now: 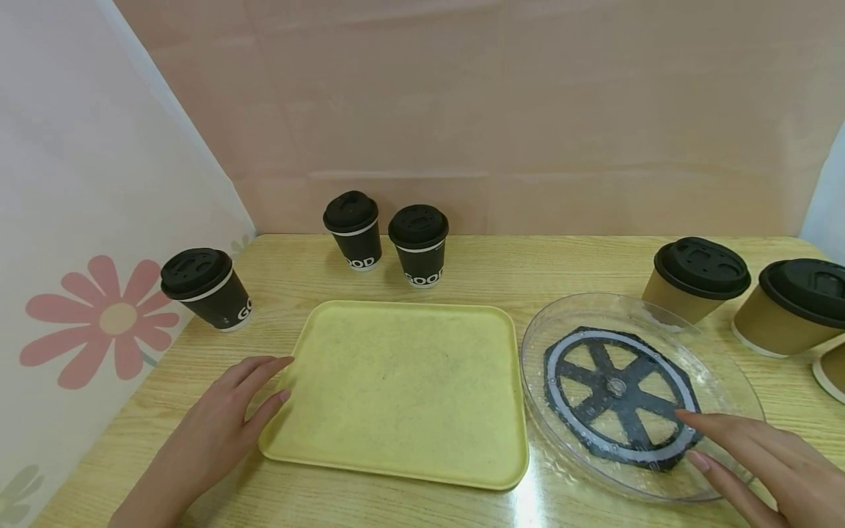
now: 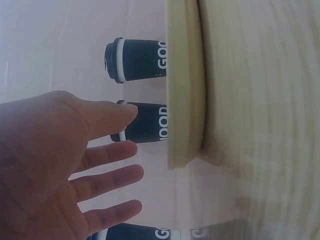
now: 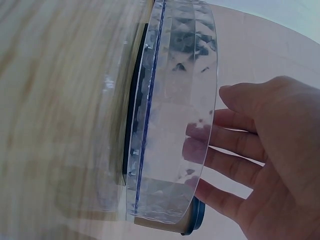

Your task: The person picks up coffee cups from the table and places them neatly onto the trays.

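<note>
My left hand (image 1: 221, 425) hovers at the left rim of a yellow rectangular tray (image 1: 403, 389), fingers spread and loosely extended. In the left wrist view, its fingertips (image 2: 131, 172) stand apart from the tray's edge and hold nothing. On the right is a clear round plastic turntable (image 1: 722, 367), with a dark spoked base and a pale ring showing through it. Over its near right side, my right hand (image 1: 779, 462) has its fingers extended. The right wrist view shows some fingers through the clear wall; whether they touch it, I cannot tell.
Three black lidded paper cups stand beyond the tray: one at left (image 1: 224, 297), two at the back (image 1: 359, 242) (image 1: 422, 260). Brown cups with black lids (image 1: 680, 293) (image 1: 779, 319) stand behind and right of the turntable, another cut off by the frame. Walls border the wooden table.
</note>
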`<state>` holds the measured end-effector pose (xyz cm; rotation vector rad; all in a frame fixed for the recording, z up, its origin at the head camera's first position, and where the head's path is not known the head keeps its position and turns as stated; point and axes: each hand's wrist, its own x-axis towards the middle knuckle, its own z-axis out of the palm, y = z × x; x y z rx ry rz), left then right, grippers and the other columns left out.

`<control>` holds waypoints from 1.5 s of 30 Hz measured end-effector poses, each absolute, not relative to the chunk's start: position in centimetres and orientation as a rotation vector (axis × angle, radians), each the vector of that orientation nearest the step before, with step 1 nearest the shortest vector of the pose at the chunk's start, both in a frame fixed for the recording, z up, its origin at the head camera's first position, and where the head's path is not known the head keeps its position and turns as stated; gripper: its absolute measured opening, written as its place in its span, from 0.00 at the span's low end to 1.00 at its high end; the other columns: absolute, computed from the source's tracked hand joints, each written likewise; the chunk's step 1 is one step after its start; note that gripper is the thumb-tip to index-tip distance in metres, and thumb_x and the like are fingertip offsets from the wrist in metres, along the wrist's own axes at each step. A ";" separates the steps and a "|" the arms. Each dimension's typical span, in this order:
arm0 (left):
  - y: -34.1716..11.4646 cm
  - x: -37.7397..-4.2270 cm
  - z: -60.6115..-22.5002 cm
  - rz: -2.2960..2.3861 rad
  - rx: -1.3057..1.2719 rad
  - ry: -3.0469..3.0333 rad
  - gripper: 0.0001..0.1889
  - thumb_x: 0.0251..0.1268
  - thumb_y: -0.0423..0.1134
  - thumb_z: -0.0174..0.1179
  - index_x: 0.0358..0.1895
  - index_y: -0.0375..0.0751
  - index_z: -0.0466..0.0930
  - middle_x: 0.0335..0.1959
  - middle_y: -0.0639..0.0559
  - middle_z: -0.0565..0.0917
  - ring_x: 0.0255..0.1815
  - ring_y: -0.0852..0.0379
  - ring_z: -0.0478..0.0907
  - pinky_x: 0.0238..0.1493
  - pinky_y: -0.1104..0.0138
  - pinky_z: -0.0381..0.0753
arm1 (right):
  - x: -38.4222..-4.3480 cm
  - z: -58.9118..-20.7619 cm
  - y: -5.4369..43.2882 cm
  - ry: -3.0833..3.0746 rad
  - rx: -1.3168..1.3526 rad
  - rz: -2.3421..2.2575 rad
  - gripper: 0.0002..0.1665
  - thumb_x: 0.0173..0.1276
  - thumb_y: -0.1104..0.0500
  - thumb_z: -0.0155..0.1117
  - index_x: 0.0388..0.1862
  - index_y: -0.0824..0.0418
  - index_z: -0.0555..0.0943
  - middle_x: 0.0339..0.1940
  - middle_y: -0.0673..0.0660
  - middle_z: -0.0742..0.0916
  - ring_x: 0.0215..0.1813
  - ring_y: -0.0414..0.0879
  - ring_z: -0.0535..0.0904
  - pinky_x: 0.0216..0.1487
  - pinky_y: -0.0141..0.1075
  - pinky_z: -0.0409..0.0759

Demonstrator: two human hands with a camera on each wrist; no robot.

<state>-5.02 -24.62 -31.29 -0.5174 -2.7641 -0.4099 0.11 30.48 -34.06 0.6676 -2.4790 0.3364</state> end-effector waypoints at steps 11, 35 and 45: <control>-24.6 -5.1 -31.3 -0.406 -0.529 -2.753 0.23 0.60 0.36 0.67 0.59 0.46 0.77 0.52 0.52 0.80 0.52 0.50 0.80 0.51 0.51 0.79 | 0.1 -34.1 30.5 -2.475 0.685 0.346 0.34 0.65 0.31 0.56 0.52 0.56 0.84 0.36 0.50 0.88 0.37 0.29 0.80 0.39 0.14 0.74; -24.6 -5.1 -31.3 -0.393 -0.550 -2.727 0.24 0.58 0.34 0.68 0.59 0.45 0.77 0.51 0.52 0.80 0.51 0.51 0.80 0.49 0.52 0.80 | 0.2 -34.1 30.3 -2.480 0.652 0.342 0.33 0.63 0.30 0.58 0.51 0.54 0.85 0.35 0.50 0.89 0.35 0.31 0.81 0.38 0.14 0.74; -24.6 -5.1 -31.3 -0.392 -0.551 -2.716 0.24 0.57 0.34 0.68 0.58 0.45 0.77 0.50 0.53 0.81 0.50 0.51 0.80 0.48 0.52 0.80 | 0.2 -34.1 30.4 -2.480 0.647 0.337 0.32 0.61 0.33 0.64 0.50 0.55 0.85 0.36 0.48 0.89 0.33 0.36 0.83 0.38 0.13 0.74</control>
